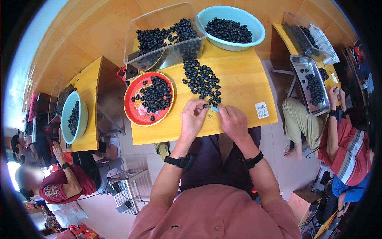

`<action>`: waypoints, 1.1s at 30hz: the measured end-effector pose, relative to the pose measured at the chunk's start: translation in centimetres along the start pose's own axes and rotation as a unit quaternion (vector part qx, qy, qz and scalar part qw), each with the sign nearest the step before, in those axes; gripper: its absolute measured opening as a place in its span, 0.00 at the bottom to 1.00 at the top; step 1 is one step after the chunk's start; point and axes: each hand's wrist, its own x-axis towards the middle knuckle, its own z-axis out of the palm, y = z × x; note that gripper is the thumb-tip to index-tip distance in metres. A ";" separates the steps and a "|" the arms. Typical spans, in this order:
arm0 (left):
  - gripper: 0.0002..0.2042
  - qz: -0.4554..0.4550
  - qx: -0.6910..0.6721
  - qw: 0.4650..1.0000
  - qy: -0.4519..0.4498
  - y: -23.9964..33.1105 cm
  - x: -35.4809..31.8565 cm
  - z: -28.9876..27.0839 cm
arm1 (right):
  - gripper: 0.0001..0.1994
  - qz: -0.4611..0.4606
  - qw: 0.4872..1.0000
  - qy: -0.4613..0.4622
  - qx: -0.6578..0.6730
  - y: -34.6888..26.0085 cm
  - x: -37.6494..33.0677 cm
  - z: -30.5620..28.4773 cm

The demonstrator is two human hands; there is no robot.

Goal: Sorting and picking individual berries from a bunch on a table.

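Near the table's front edge, my left hand [193, 119] pinches one small black bead [205, 106] between thumb and fingertips. My right hand [233, 122] is closed around a small tool with a light blue handle [215, 109], its end close to the bead; the tip is too small to make out. Just beyond my hands lies a loose heap of black beads [201, 79], some showing pale hole marks. To the left of them stands a round red floral tray [130, 104] holding more beads. Fine crumbs [211, 114] lie on the wood below my fingers.
At the table's back are a clear plastic bin [159, 16] and a light blue basin [258, 34], both with beads. A white label [261, 110] is stuck at the right of the yellow table [242, 79]. Co-workers sit at tables on both sides, with a basin [82, 123] and a metal tray [296, 63].
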 end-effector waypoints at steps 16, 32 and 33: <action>0.15 0.006 0.003 1.000 -0.030 -0.8 0.0 0.1 | 0.10 -0.009 1.000 -0.021 -0.018 0.1 -0.3 0.3; 0.16 -0.099 -0.222 0.969 -0.037 -1.5 -0.3 -0.3 | 0.09 0.036 0.999 -0.022 -0.018 0.3 -0.4 0.9; 0.16 -0.095 -0.214 0.972 -0.035 -1.4 -0.3 -0.3 | 0.09 0.036 0.999 -0.022 -0.019 0.3 -0.4 0.9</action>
